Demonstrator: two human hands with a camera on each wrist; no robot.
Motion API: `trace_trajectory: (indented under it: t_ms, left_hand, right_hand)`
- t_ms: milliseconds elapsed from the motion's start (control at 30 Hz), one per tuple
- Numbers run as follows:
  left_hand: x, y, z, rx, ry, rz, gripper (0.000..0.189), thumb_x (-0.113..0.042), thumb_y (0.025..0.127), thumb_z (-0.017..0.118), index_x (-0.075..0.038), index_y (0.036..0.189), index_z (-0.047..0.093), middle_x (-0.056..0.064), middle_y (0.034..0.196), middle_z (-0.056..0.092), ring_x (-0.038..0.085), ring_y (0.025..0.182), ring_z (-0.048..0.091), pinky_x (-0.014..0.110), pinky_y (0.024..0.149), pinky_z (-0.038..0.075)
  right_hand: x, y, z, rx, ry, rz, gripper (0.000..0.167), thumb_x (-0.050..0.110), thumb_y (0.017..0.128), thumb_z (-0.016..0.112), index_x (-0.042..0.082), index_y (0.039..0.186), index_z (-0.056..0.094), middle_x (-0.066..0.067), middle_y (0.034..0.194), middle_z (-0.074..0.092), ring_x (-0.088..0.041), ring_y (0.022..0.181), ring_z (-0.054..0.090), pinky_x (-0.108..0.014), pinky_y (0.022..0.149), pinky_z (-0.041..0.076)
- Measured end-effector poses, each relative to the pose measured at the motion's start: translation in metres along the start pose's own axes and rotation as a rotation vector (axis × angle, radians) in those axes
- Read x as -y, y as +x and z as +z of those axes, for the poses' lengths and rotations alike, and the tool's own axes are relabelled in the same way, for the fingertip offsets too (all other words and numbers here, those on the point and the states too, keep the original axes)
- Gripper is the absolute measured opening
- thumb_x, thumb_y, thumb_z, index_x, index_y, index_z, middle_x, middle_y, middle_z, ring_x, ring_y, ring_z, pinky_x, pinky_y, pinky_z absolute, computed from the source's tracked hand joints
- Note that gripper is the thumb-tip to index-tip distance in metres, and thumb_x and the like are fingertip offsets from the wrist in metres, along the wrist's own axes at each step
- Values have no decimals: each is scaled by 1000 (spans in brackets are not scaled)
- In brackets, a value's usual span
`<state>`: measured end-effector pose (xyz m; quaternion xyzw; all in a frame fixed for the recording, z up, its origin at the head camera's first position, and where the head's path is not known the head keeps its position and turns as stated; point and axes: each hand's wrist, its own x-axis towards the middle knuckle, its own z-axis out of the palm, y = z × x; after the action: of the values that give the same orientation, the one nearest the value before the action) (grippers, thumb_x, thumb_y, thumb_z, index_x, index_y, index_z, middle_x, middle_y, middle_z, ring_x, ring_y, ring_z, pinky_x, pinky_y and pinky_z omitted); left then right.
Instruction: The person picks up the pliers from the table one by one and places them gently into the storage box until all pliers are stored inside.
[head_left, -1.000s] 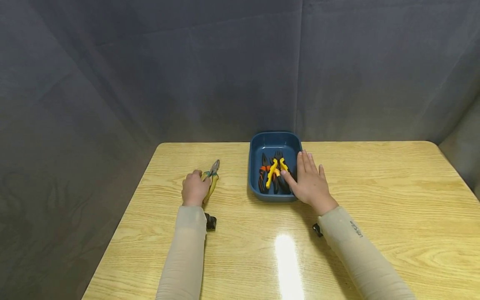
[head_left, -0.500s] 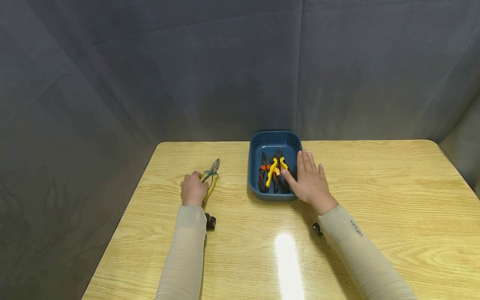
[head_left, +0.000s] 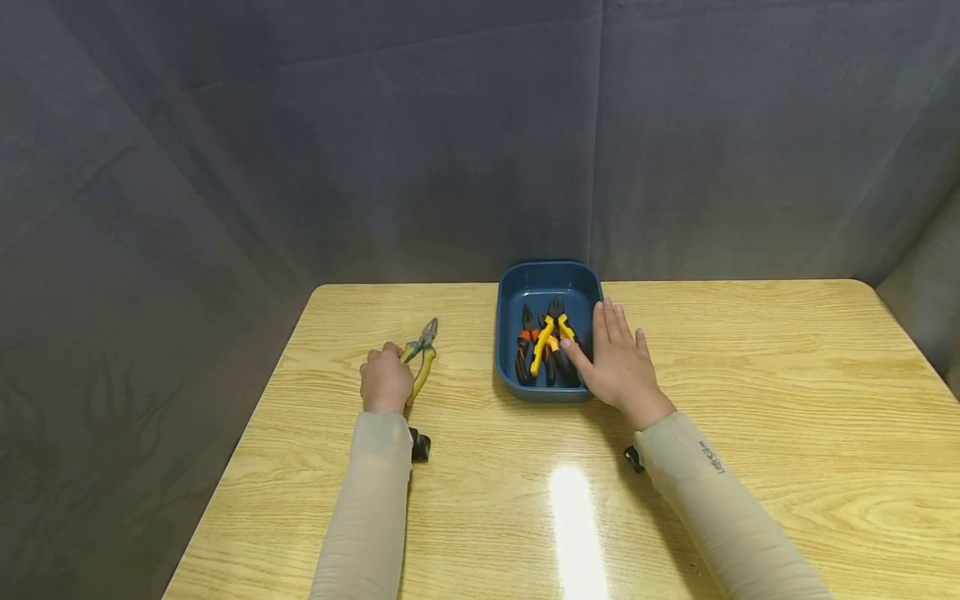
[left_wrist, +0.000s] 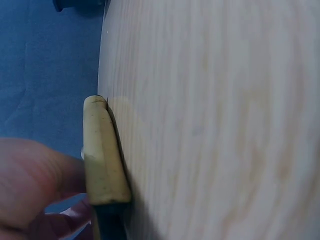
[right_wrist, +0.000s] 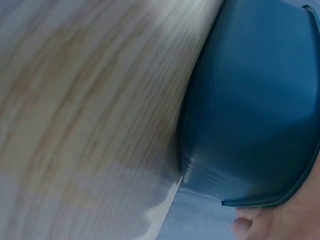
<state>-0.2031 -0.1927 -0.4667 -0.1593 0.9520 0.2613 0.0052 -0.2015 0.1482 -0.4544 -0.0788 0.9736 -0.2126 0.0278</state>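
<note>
At the left of the table in the head view, my left hand (head_left: 385, 379) grips the left handle of yellow-handled pliers (head_left: 424, 375). They lie on the wood with their handles spread and tips pointing away. One yellow handle (left_wrist: 104, 150) fills the middle of the left wrist view, the thumb passing behind it. Straight fingers of my right hand (head_left: 621, 367) lie along the right side of a blue bin (head_left: 525, 282), its thumb reaching over the rim. Inside the bin are orange-and-black pliers (head_left: 522, 350) and yellow-and-black pliers (head_left: 542, 346), partly overlapping.
The light wooden table (head_left: 480, 517) meets a dark grey curtain (head_left: 420, 167) behind its far edge. Glare (head_left: 573, 517) shows on its near middle. Black wrist cameras (head_left: 421, 446) sit under both forearms.
The left hand has shifted very slightly left, and its thumb lies closer to the left handle. The right hand and the bin stay in place.
</note>
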Motion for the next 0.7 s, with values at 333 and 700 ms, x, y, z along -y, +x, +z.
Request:
trace_trajectory:
  t_ms: [333,700]
  left_hand:
    - [1,1,1,9,19,11,35,-5,99,56,1,133,59,27,126,56,46,113,54,54,90,51]
    - [0,2,1,41,49,31,34,-6,102,54,3,135,55,30,125,55,49,104,56,54,87,50]
  right_hand:
    - [0,0,1,-5,10,-1,95,67,103,28,-3,160,-1,-20,168,-5,-35,155,-7,-63,121,0]
    - [0,0,1,0,13,6,97,71,101,24,-2,161,-3,-19,168,-7,-34,155,-9,-62,121,0]
